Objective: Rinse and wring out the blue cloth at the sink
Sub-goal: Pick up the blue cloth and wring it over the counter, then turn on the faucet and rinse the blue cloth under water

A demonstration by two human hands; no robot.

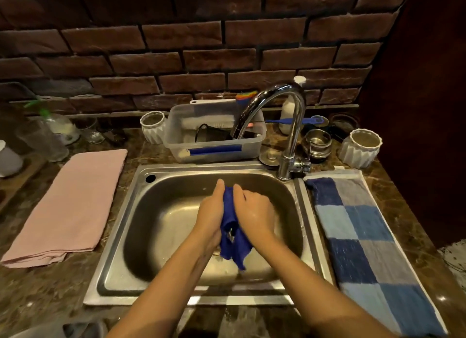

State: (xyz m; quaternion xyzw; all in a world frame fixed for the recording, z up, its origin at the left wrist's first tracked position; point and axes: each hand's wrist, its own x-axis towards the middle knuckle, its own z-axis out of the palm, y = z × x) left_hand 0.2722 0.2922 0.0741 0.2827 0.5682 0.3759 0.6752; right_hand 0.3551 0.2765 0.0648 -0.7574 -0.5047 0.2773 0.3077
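Note:
A dark blue cloth [233, 239] is bunched between both my hands over the middle of the steel sink [161, 206]. My left hand [211, 211] presses against its left side and my right hand [254, 211] clasps its right side. The cloth's lower end hangs loose below my wrists, above the basin floor. The chrome tap [290, 135] arches over the sink's far right corner, its spout pointing down behind my hands. I cannot see any water running from it.
A folded pink towel [68, 206] lies left of the sink, a blue checked towel [358, 239] on the right. Behind the sink stand a clear plastic tub [214, 135], white ribbed pots [360, 147], a metal cup [317, 143], a bottle [290, 110] and glassware [48, 135], against a brick wall.

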